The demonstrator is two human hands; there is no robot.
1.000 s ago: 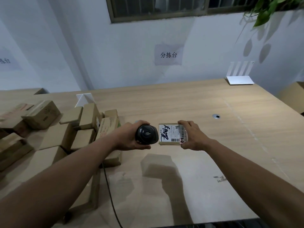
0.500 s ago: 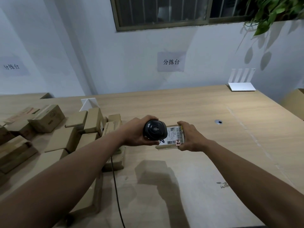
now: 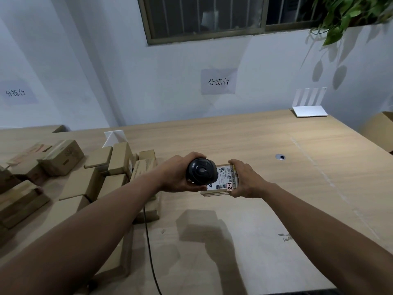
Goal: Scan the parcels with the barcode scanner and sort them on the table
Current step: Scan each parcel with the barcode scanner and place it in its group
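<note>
Step in hand: scanning, by the look of it. One flat cardboard parcel (image 3: pixel 221 189) is held up above the wooden table (image 3: pixel 255 141) with the black barcode scanner (image 3: pixel 201 171) over its label.
Left hand: the left hand (image 3: pixel 177 176) has its fingers curled round the scanner's grip, the scanner head partly covering the left side of the parcel's white shipping label (image 3: pixel 225 179).
Right hand: the right hand (image 3: pixel 244 180) clamps the parcel's right edge, thumb under and fingers over the top.
Parcel: just right of the scanner, label facing up, barcodes and a pink sticker marked 1-2 in view.
Unsorted stock: a heap of cardboard boxes (image 3: pixel 80 173) lies well left of the scanner; a black cable (image 3: pixel 148 241) trails down below it.
Far side: a white router (image 3: pixel 309 110) stands well beyond and right of the scanner, against the wall.
Next move, as a judgement: once the code reads, the parcel wants setting down on the bare table right of the scanner, probably by its 1-2 mark. Whether the read has registered cannot be told.
</note>
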